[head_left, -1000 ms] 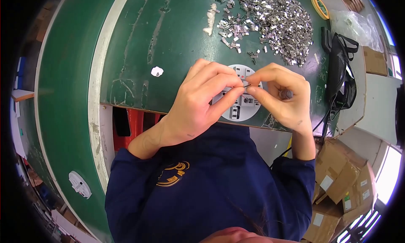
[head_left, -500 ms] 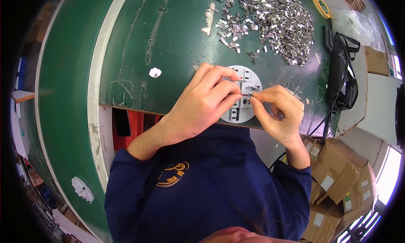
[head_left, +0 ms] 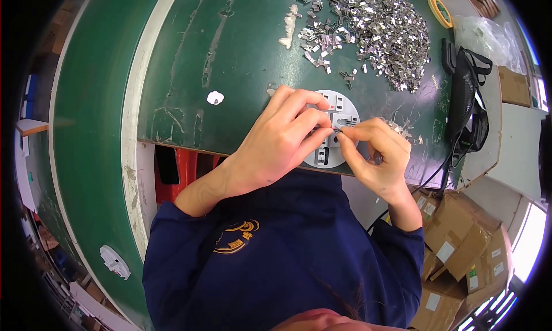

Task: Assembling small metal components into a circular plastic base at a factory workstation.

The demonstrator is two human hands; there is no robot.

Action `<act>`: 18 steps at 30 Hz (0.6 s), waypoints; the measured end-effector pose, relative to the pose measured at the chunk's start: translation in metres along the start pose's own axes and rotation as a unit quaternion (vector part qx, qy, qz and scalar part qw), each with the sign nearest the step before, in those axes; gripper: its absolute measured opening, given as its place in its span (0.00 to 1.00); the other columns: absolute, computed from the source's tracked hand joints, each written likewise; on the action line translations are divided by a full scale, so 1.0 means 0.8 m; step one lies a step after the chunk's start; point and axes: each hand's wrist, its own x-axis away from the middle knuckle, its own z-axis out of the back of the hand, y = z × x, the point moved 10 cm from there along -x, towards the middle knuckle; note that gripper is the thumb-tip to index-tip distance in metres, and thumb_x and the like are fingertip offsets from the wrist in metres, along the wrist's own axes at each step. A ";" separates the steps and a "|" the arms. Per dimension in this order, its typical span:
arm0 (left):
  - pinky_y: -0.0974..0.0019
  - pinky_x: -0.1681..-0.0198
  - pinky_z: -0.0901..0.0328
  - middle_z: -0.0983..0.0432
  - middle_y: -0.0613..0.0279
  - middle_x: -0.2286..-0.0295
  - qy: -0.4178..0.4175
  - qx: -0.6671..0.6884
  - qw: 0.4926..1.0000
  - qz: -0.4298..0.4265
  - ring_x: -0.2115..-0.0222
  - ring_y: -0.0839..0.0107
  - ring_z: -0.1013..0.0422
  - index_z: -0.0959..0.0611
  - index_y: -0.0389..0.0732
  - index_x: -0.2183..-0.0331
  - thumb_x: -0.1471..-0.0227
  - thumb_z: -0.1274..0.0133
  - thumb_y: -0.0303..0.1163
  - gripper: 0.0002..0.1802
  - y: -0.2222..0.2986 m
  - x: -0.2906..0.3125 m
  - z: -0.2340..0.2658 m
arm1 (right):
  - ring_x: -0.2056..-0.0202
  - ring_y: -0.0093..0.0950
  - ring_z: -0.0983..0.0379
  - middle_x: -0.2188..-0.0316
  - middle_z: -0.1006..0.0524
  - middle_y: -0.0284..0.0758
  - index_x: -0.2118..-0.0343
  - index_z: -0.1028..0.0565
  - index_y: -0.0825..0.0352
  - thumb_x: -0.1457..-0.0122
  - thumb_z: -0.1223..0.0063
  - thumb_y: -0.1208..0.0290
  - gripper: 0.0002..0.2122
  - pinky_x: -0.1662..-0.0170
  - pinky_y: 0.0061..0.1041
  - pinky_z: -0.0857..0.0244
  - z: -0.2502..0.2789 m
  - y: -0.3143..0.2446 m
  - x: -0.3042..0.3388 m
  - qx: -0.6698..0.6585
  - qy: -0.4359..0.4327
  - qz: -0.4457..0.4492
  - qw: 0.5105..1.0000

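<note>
A round white plastic base (head_left: pixel 352 107) with raised blocks and slots lies at the table's near edge, partly hidden by my hands. Over its middle, my left hand (head_left: pixel 283 136) pinches with thumb and fingertips. My right hand (head_left: pixel 380 152) meets it from the other side, its thumb and forefinger closed together. Between the fingertips shows a thin, small dark piece (head_left: pixel 337 129), too small to name. Something dark and shiny (head_left: pixel 378 157) peeks out within the curled fingers of my right hand; I cannot tell what it is.
A heap of small metal clips (head_left: pixel 385 35) covers the table's far right. Beyond it lies a yellow tape roll (head_left: pixel 440 12); a black bag (head_left: pixel 468 101) with a cord sits at the right edge. Another white base (head_left: pixel 115 262) rests on the left bench. Cardboard boxes (head_left: pixel 460 233) stand lower right.
My right hand has shifted slightly left, bringing its fingertips closer to my left hand's. The left hand keeps nearly the same pinch.
</note>
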 end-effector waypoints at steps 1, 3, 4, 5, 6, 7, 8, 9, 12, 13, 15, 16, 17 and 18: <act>0.65 0.62 0.36 0.26 0.63 0.62 0.000 0.000 1.000 0.000 0.64 0.63 0.33 0.21 0.39 0.70 0.58 0.37 0.21 0.11 0.000 0.000 0.001 | 0.79 0.25 0.25 0.77 0.22 0.36 0.73 0.22 0.70 0.55 0.37 0.85 0.06 0.78 0.20 0.34 -0.001 -0.003 -0.002 0.003 -0.010 0.002 1.000; 0.65 0.62 0.36 0.26 0.63 0.62 -0.001 0.002 1.000 0.001 0.64 0.64 0.33 0.21 0.39 0.70 0.58 0.38 0.21 0.10 0.000 0.000 0.003 | 0.79 0.26 0.25 0.77 0.23 0.36 0.73 0.22 0.70 0.55 0.38 0.85 0.06 0.78 0.21 0.34 -0.002 -0.004 -0.007 0.009 -0.028 0.001 1.000; 0.65 0.62 0.36 0.26 0.63 0.61 -0.001 0.004 1.000 0.001 0.64 0.64 0.33 0.21 0.39 0.70 0.58 0.38 0.20 0.10 0.001 0.000 0.003 | 0.79 0.27 0.25 0.77 0.23 0.35 0.73 0.22 0.70 0.55 0.38 0.85 0.06 0.78 0.22 0.33 -0.003 -0.003 -0.010 0.015 -0.046 -0.001 0.999; 0.65 0.62 0.36 0.26 0.63 0.61 -0.001 0.004 1.000 0.001 0.64 0.64 0.33 0.21 0.39 0.70 0.58 0.38 0.20 0.10 0.001 0.000 0.004 | 0.79 0.28 0.25 0.77 0.23 0.35 0.73 0.23 0.69 0.55 0.39 0.85 0.06 0.78 0.23 0.33 -0.006 -0.003 -0.012 0.022 -0.063 -0.004 0.998; 0.65 0.62 0.36 0.26 0.63 0.62 -0.003 0.008 1.000 0.006 0.64 0.64 0.33 0.21 0.39 0.70 0.58 0.38 0.20 0.10 0.000 0.001 0.006 | 0.79 0.28 0.25 0.77 0.23 0.35 0.73 0.23 0.69 0.55 0.39 0.85 0.06 0.78 0.23 0.33 -0.005 -0.002 -0.015 0.022 -0.063 -0.003 0.998; 0.65 0.63 0.36 0.27 0.62 0.62 -0.004 0.012 1.000 0.011 0.64 0.64 0.32 0.21 0.39 0.70 0.58 0.38 0.20 0.09 -0.002 0.002 0.007 | 0.80 0.27 0.26 0.77 0.23 0.35 0.73 0.22 0.69 0.55 0.39 0.85 0.06 0.79 0.22 0.36 -0.007 -0.005 -0.018 0.021 -0.074 0.009 0.997; 0.65 0.63 0.35 0.27 0.62 0.62 -0.005 0.015 1.000 0.016 0.64 0.65 0.32 0.20 0.38 0.70 0.58 0.38 0.20 0.09 -0.003 0.003 0.008 | 0.81 0.26 0.28 0.77 0.23 0.35 0.72 0.22 0.69 0.55 0.39 0.85 0.06 0.80 0.21 0.38 -0.009 -0.007 -0.020 0.019 -0.085 0.021 0.996; 0.65 0.63 0.35 0.27 0.62 0.62 -0.005 0.015 1.000 0.016 0.64 0.65 0.32 0.20 0.38 0.70 0.58 0.38 0.20 0.09 -0.003 0.003 0.009 | 0.81 0.25 0.29 0.77 0.23 0.34 0.72 0.22 0.69 0.55 0.39 0.85 0.06 0.80 0.21 0.40 -0.012 -0.009 -0.023 0.018 -0.096 0.033 0.995; 0.67 0.65 0.34 0.27 0.62 0.62 0.009 0.022 0.999 0.033 0.65 0.66 0.31 0.21 0.37 0.71 0.57 0.38 0.20 0.09 -0.008 0.005 0.014 | 0.79 0.29 0.27 0.77 0.24 0.35 0.72 0.23 0.69 0.55 0.40 0.85 0.07 0.79 0.23 0.37 -0.018 -0.010 -0.029 0.033 -0.129 0.049 0.990; 0.67 0.65 0.34 0.27 0.62 0.62 0.010 0.021 0.999 0.033 0.65 0.66 0.31 0.21 0.37 0.71 0.57 0.38 0.20 0.09 -0.008 0.005 0.014 | 0.78 0.31 0.26 0.76 0.24 0.36 0.72 0.23 0.69 0.55 0.40 0.85 0.07 0.78 0.25 0.35 -0.021 -0.011 -0.029 0.041 -0.145 0.057 0.987; 0.68 0.67 0.33 0.27 0.61 0.62 0.014 0.034 0.998 0.048 0.66 0.67 0.30 0.21 0.36 0.71 0.57 0.38 0.20 0.09 -0.011 0.006 0.014 | 0.78 0.32 0.26 0.76 0.25 0.36 0.72 0.23 0.69 0.55 0.41 0.85 0.07 0.78 0.26 0.35 -0.025 -0.011 -0.032 0.042 -0.157 0.056 0.985; 0.69 0.68 0.33 0.27 0.61 0.63 0.016 0.040 0.998 0.056 0.66 0.67 0.30 0.21 0.36 0.71 0.57 0.38 0.20 0.08 -0.013 0.007 0.014 | 0.78 0.34 0.26 0.76 0.25 0.36 0.72 0.24 0.69 0.55 0.41 0.86 0.07 0.77 0.27 0.34 -0.027 -0.010 -0.033 0.043 -0.168 0.053 0.983; 0.69 0.68 0.33 0.27 0.61 0.63 0.017 0.040 0.997 0.056 0.66 0.67 0.30 0.21 0.36 0.71 0.57 0.38 0.20 0.08 -0.013 0.007 0.014 | 0.78 0.35 0.26 0.77 0.25 0.36 0.72 0.24 0.69 0.55 0.42 0.86 0.07 0.77 0.28 0.34 -0.030 -0.010 -0.034 0.045 -0.179 0.051 0.981; 0.69 0.68 0.33 0.27 0.61 0.63 0.018 0.042 0.997 0.056 0.66 0.68 0.30 0.21 0.36 0.71 0.56 0.38 0.20 0.08 -0.014 0.006 0.014 | 0.78 0.35 0.26 0.77 0.25 0.36 0.72 0.24 0.69 0.55 0.42 0.86 0.07 0.77 0.28 0.34 -0.030 -0.011 -0.036 0.045 -0.180 0.051 0.981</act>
